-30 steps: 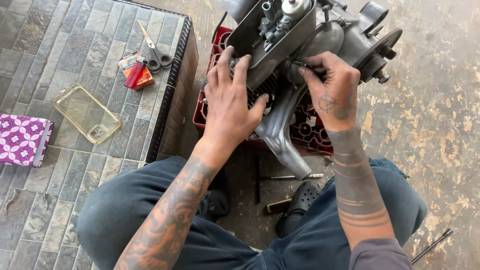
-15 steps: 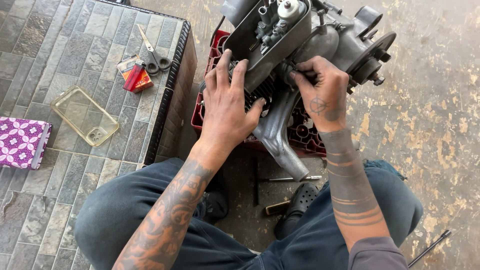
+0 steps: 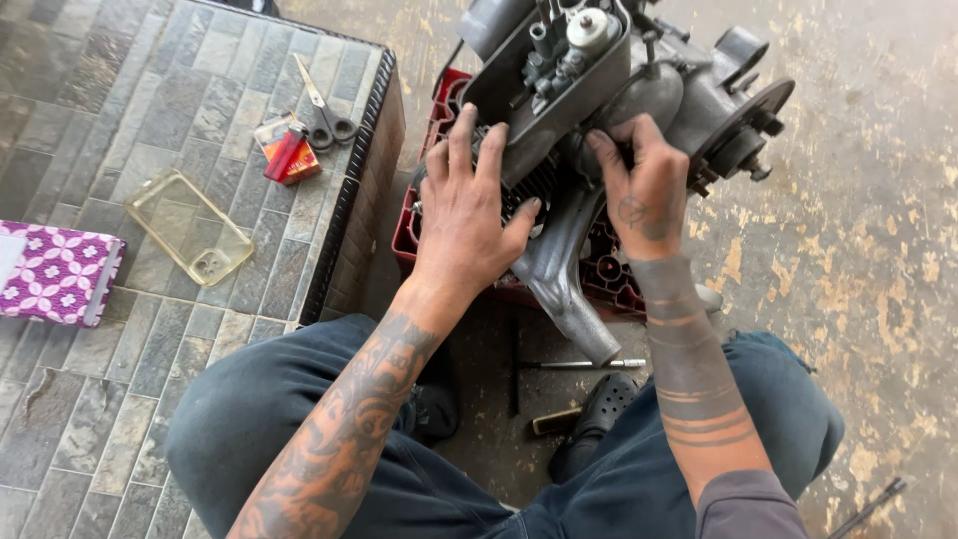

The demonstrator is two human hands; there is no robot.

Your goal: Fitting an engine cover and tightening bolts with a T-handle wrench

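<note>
A seated person's left hand [image 3: 464, 215] lies flat, fingers spread, on an engine [image 3: 609, 110] propped on a red crate [image 3: 599, 279]; the right hand [image 3: 644, 190] pinches its side. The tilted engine could slip off.

The engine [image 3: 609, 110] runs off the top edge, so its upper parts are cut away. The left hand [image 3: 469, 215] covers the cooling fins beneath its palm, and the right hand [image 3: 649, 195] hides whatever its fingertips press behind the grey housing. The red crate [image 3: 424, 215] is mostly buried under the engine. A purple flowered pouch [image 3: 55, 274] is clipped by the left edge. The dark rod [image 3: 866, 507] at bottom right is too small to identify.
</note>
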